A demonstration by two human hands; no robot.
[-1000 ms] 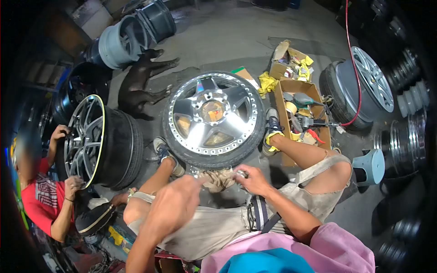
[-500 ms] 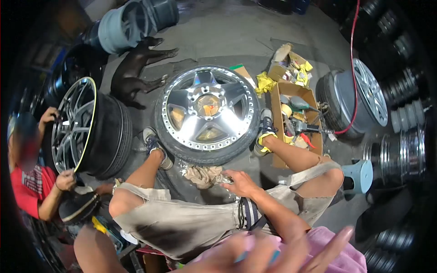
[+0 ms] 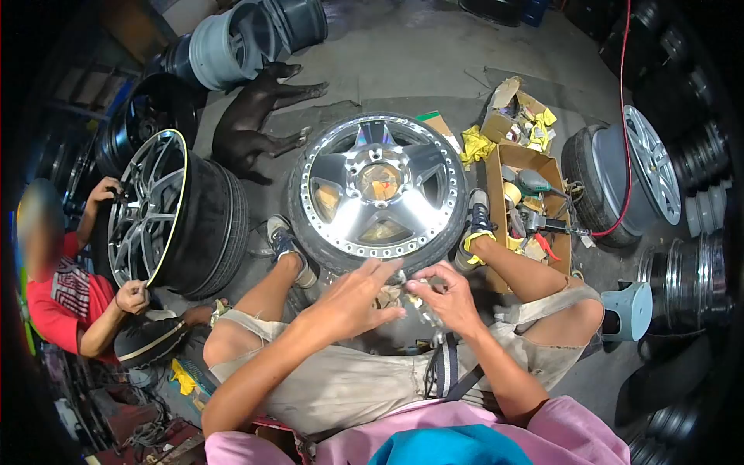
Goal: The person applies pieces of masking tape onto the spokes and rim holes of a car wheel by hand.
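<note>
Between my knees a polished five-spoke wheel (image 3: 353, 226) lies flat, face up, inside a black tyre. Just in front of its near edge, my left hand (image 3: 349, 304) is raised with the thumb held apart from the fingers; nothing shows in its grasp. To its right, my right hand (image 3: 451, 301) pinches a pale, ragged wad (image 3: 422, 302) with loose bits hanging down. What the wad is made of cannot be made out. A crumpled tan cloth or paper (image 3: 389, 297) shows partly between my hands, on the floor.
At left a co-worker in a red shirt (image 3: 74, 298) holds an upright wheel (image 3: 147, 213) with a yellow-edged rim. A black dog (image 3: 240, 128) lies beyond. On the right stand a cardboard box of tools (image 3: 554, 182), another tyred wheel (image 3: 655, 167), a red hose (image 3: 625, 101) and a blue-grey stool (image 3: 632, 310).
My left hand has swung from the blurred foreground out toward the wheel, beside my right hand. My right hand has risen from beside the crumpled cloth, holding the pale wad. The view has shifted.
</note>
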